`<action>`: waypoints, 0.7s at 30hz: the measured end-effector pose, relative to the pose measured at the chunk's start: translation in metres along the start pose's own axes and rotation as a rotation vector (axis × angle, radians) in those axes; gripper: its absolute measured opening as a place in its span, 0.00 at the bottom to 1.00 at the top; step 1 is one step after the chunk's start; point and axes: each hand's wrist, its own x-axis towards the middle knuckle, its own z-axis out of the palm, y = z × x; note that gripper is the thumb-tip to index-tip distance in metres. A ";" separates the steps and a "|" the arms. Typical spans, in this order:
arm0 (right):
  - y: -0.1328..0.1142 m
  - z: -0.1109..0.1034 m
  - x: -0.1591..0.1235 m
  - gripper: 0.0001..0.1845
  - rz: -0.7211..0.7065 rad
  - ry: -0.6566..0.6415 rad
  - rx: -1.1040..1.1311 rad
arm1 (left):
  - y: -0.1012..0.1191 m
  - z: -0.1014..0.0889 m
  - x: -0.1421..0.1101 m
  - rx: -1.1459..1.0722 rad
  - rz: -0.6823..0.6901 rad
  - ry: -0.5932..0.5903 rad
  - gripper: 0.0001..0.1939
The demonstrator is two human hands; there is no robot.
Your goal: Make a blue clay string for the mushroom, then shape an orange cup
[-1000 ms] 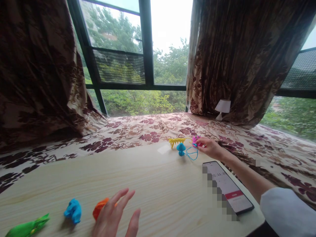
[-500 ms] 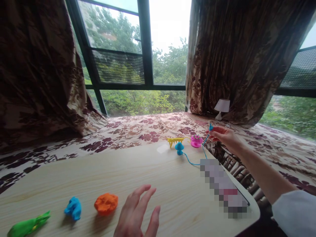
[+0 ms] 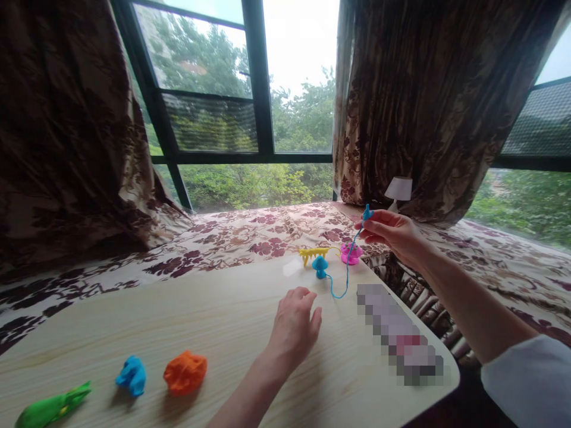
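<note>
Step in hand looks like handling the blue cord: right hand [image 3: 395,229] holds the small blue end piece [image 3: 367,212] up above the far right corner of the table [image 3: 223,315], thumb and fingertips pinched on it. Blue cord [image 3: 347,273] hangs from there in a slack loop and runs to the blue mushroom [image 3: 320,267], which stands upright near the table's far edge. Left hand [image 3: 295,318] is over the table on the near side of the mushroom, apart from it, fingers loosely bent and close together, thumb apart, nothing seen in the grip; can't tell if it touches the wood. Yellow toy [image 3: 313,254] is just behind the mushroom, pink toy [image 3: 351,253] to its right, near the cord. Next move seems to call for a firm pinch on the end piece and, if the left hand is to help, a light hold on the mushroom so a pull on the cord doesn't tip it. Cord could also snag the pink toy. Orange lump [image 3: 185,373], blue lump [image 3: 131,375] and green piece [image 3: 53,407] lie well apart at near left, untouched.
</note>
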 end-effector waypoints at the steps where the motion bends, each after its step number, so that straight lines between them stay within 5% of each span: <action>1: 0.008 -0.006 0.007 0.15 0.026 0.036 0.017 | -0.002 0.008 0.007 0.014 0.002 -0.013 0.12; 5: 0.039 -0.020 0.039 0.14 0.069 0.128 0.029 | -0.003 0.033 0.028 0.025 0.033 -0.049 0.10; 9: 0.061 -0.010 0.052 0.14 0.100 0.087 0.011 | -0.001 0.048 0.038 0.027 0.060 -0.067 0.08; 15: 0.080 0.022 0.024 0.15 0.181 -0.164 0.005 | -0.006 0.051 0.041 0.012 0.065 -0.043 0.09; 21: 0.078 0.026 -0.005 0.17 0.274 -0.336 0.053 | -0.009 0.049 0.043 0.001 0.034 0.010 0.13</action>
